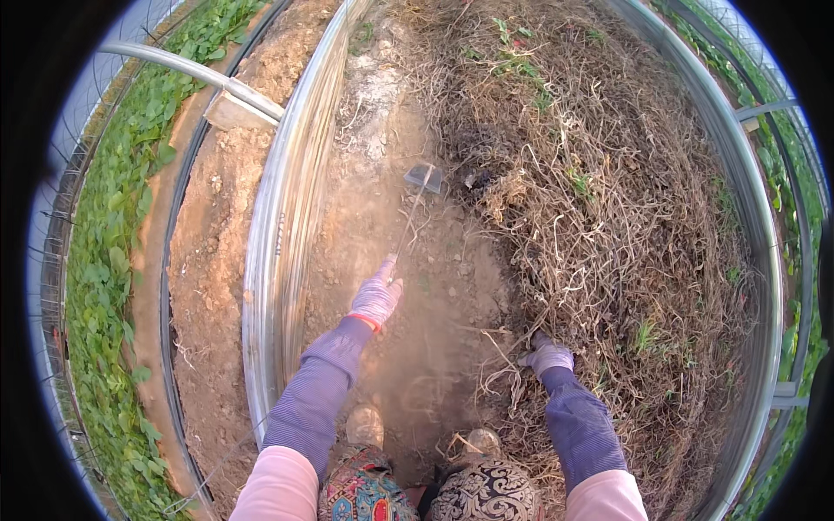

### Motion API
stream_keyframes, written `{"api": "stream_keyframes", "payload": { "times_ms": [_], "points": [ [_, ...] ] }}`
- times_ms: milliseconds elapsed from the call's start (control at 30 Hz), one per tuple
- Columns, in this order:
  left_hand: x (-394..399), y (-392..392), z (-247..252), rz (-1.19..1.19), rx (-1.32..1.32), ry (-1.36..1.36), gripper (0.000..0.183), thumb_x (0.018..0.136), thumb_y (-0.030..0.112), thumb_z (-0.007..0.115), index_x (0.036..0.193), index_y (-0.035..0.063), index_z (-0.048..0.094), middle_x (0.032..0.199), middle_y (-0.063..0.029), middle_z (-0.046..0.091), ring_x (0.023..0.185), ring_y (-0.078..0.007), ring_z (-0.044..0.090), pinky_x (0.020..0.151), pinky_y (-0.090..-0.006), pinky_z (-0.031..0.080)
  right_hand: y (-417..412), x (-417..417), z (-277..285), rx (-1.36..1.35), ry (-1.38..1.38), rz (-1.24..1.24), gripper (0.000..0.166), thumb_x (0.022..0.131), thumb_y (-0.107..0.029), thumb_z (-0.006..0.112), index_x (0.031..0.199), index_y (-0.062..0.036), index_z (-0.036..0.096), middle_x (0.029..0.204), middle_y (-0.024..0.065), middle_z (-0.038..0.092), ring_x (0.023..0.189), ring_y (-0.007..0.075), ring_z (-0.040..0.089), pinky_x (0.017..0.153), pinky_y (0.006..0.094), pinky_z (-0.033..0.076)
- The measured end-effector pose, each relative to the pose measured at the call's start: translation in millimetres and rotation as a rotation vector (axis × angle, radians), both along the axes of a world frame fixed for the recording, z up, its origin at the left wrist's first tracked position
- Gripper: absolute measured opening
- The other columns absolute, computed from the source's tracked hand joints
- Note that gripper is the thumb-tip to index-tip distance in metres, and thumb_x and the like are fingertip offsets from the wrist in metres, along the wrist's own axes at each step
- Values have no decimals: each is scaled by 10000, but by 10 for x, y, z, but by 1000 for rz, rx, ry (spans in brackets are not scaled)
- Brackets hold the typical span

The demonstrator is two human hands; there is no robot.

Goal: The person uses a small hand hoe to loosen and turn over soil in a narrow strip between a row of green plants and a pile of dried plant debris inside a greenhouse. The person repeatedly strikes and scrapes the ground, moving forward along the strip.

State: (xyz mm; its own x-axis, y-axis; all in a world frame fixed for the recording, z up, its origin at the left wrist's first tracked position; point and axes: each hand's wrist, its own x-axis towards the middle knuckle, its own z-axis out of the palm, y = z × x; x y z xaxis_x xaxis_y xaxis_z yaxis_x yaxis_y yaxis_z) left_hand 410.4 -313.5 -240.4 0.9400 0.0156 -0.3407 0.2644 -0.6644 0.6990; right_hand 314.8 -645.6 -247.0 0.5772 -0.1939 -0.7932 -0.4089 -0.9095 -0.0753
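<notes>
My left hand [378, 294], in a striped knit glove with a red cuff, is closed around the handle of a hoe [423, 179]. The hoe's thin shaft slants up and away, and its dark flat blade lies at the soil path [449, 280]. Lower right, my right hand [548, 357], also gloved, is at the edge of a heap of dry vines [586, 254]. Its fingers are partly hidden among the stems, so what it grips cannot be made out. Loose dry stems [502, 365] stick out to the left of it.
Bundled clear plastic film [287, 215] runs along the left side of the path. A metal pipe [182, 68] meets a block [238, 112] at upper left. Green leafy plants [104, 286] grow beyond a dark hose-like line. My shoes [365, 426] stand on the soil.
</notes>
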Motion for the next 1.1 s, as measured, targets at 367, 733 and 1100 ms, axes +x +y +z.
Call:
{"api": "stream_keyframes", "payload": {
  "times_ms": [367,733,1100],
  "points": [
    [-9,-178,481,286,-428,247,456,811,146,516,1250,179,395,622,-6,473,414,-78,398,359,-239,344,-44,-34,-15,-40,57,14,703,600,-434,692,1199,-169,436,1140,116,520,1040,303,500,864,382,405],
    [-1461,252,331,-25,95,111,413,780,158,551,1184,128,468,688,-72,552,589,-137,495,561,-300,422,-68,-98,-52,-16,-8,27,679,611,-421,679,1185,-146,441,1134,114,523,1024,291,511,860,368,417],
    [-2142,521,493,-59,-42,120,414,794,131,533,1197,136,440,660,-73,504,569,-141,489,515,-290,410,167,-235,124,-93,-258,-16,498,679,-360,650,1094,-124,507,1027,138,572,940,300,552,807,377,440]
  ]
}}
